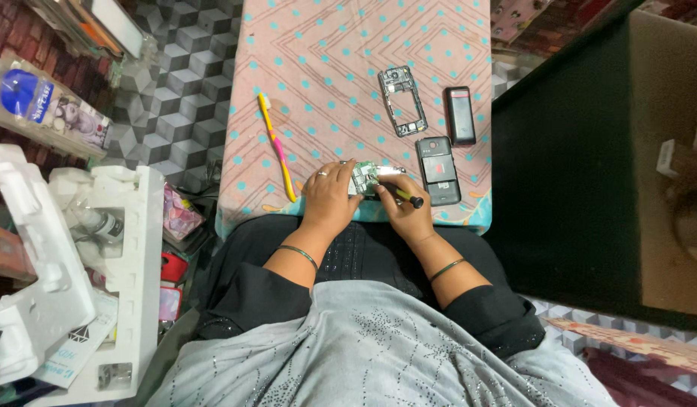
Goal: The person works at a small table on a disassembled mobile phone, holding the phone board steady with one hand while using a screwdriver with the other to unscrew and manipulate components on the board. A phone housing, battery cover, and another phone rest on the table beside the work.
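Circuit board (369,178) sits at the table's (318,68) near edge: light, stiff, fragile, best held by its rims. Left hand (328,197) grip pinches its left side; right hand (403,205) grip pinches a screwdriver (402,194) on it.

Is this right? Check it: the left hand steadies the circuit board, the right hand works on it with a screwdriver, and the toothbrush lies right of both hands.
One error. In the head view the toothbrush lies left of both hands, not right.
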Motion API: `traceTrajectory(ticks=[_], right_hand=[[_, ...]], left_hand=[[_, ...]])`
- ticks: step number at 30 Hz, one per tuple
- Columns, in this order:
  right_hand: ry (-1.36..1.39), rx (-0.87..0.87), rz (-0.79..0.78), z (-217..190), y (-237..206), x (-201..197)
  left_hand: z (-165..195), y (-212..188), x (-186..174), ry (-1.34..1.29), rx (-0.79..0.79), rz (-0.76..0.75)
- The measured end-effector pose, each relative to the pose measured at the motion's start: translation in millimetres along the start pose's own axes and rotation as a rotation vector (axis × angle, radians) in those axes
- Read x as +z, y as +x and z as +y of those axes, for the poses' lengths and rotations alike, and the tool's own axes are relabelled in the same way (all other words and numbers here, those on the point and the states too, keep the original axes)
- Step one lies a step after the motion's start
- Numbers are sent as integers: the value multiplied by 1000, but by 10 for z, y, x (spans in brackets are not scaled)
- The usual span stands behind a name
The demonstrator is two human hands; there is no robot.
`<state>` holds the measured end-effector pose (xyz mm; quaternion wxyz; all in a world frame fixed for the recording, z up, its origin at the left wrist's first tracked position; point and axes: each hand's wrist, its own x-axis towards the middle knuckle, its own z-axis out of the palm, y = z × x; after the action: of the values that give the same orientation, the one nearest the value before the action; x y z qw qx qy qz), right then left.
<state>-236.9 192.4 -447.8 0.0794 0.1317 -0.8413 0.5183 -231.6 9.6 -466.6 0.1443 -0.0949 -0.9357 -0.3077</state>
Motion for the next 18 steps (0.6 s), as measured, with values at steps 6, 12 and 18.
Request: traceTrajectory(ticks=[6,12,18], right_hand=[[15,18,-44,15,-41,4],[-71,-11,-48,43,-15,10],[-82,-58,-52,83,-19,30]], left_hand=[[18,3,-21,5,-5,-7],[4,-3,1,-8,3,7],[-12,1,16,-10,10,29]])
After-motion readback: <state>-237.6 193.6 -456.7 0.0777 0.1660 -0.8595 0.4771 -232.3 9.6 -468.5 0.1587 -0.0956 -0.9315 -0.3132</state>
